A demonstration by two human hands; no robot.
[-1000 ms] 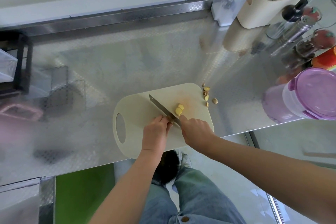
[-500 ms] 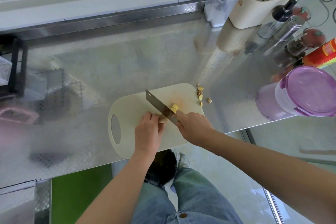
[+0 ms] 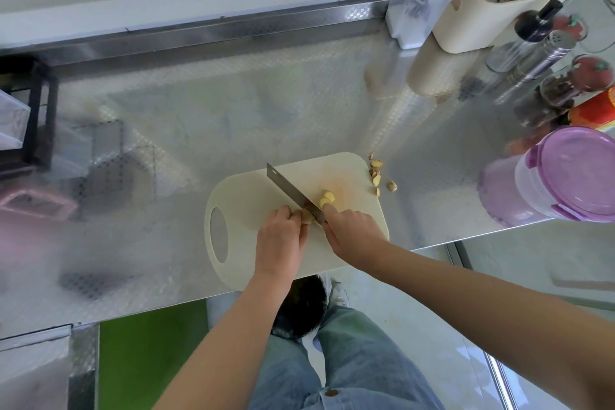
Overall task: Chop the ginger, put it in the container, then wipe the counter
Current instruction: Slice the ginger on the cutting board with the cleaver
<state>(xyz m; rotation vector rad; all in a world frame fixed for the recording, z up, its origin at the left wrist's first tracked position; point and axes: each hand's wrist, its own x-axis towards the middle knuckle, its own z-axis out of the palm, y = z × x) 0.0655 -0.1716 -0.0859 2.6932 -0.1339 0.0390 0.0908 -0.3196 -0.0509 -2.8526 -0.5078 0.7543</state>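
Gripping the knife [image 3: 290, 189] with curled fingers, the right hand [image 3: 350, 234] held its blade slanted across the cutting board [image 3: 244, 200], against the ginger [image 3: 308, 216] pinched by the left hand [image 3: 281, 238] in bent fingers. Cut slices [image 3: 327, 199] lay just right of the blade. The board sat at the counter's [image 3: 199, 116] front edge, with open steel behind and to its left. The purple-lidded container [image 3: 582, 173] stood near the right end.

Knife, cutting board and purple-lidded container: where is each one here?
knife [image 3: 289, 189]: head view, middle of the blade.
cutting board [image 3: 246, 198]: head view, bare surface beside its handle hole.
purple-lidded container [image 3: 589, 170]: head view, centre of its lid.
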